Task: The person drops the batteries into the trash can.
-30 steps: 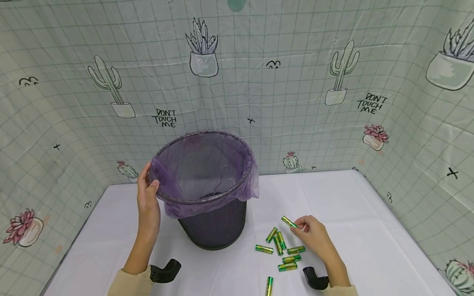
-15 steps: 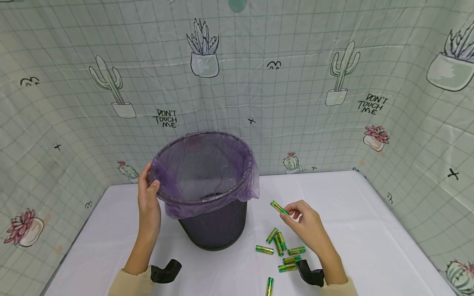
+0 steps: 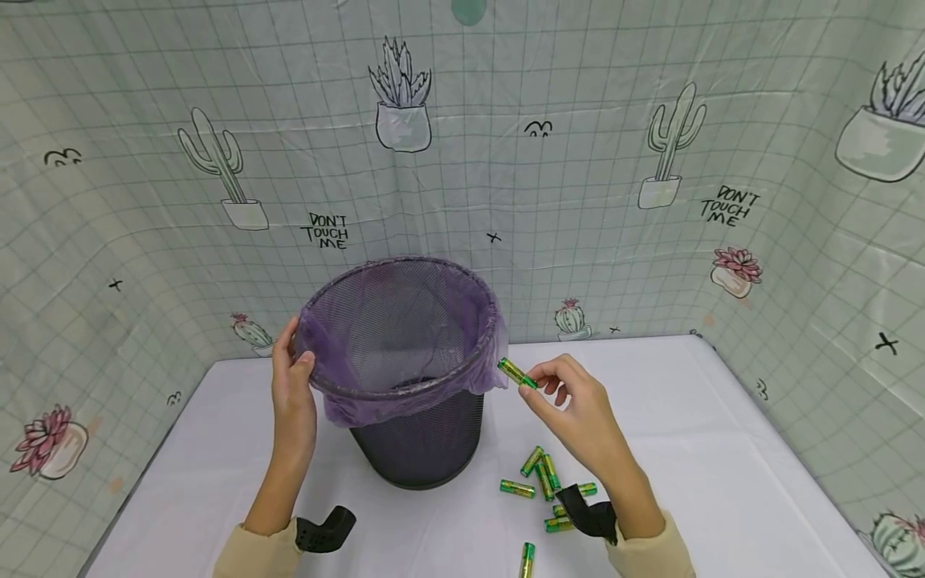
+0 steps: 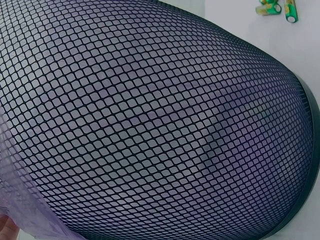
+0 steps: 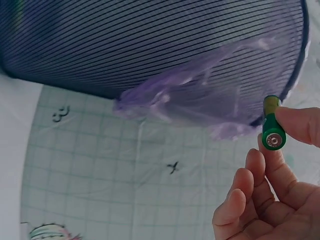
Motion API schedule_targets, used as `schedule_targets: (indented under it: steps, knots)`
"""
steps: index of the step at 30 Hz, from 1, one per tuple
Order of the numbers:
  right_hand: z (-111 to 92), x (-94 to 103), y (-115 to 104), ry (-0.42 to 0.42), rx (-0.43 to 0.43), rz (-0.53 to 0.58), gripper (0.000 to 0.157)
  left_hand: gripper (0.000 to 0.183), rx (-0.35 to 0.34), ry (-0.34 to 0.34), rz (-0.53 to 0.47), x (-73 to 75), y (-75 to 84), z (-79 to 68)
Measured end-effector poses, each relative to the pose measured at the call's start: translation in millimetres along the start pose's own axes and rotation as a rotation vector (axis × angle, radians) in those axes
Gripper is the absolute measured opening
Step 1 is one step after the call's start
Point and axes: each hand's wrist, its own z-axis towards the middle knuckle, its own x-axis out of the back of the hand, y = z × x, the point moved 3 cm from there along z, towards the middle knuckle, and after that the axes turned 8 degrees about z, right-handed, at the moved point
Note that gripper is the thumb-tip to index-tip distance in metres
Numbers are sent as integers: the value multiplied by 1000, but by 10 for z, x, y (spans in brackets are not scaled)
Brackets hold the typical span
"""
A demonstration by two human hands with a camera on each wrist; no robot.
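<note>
A black mesh wastebasket leans toward me on the table, its rim draped with a purple plastic bag. My left hand grips the rim on the left side, thumb over the front of it. Between thumb and fingers my right hand pinches a green battery, just right of the basket's rim and apart from it. The right wrist view shows this battery end-on near the bag. Mesh fills most of the left wrist view, where only a fingertip of the left hand shows.
Several green batteries lie loose on the white table right of the basket, some partly hidden by the black wrist mount. One battery lies apart near the front. A printed cloth wall stands behind.
My right hand has lifted the battery from above the loose pile and carried it up and left toward the basket's rim. The left hand and the basket hold still.
</note>
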Motion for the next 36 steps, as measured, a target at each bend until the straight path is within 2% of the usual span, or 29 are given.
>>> schedule_targets:
  steps: [10,20,36]
  knots:
    - [165,-24,-297,1,96,33,13,53,-3,-3,8,1,9,-2]
    - [202,-14,-387,1,117,12,14,53,-11,-3,7,2,10,-1]
    - [401,-223,-602,-83,149,26,13,53,-5,6,-17,5,-14,1]
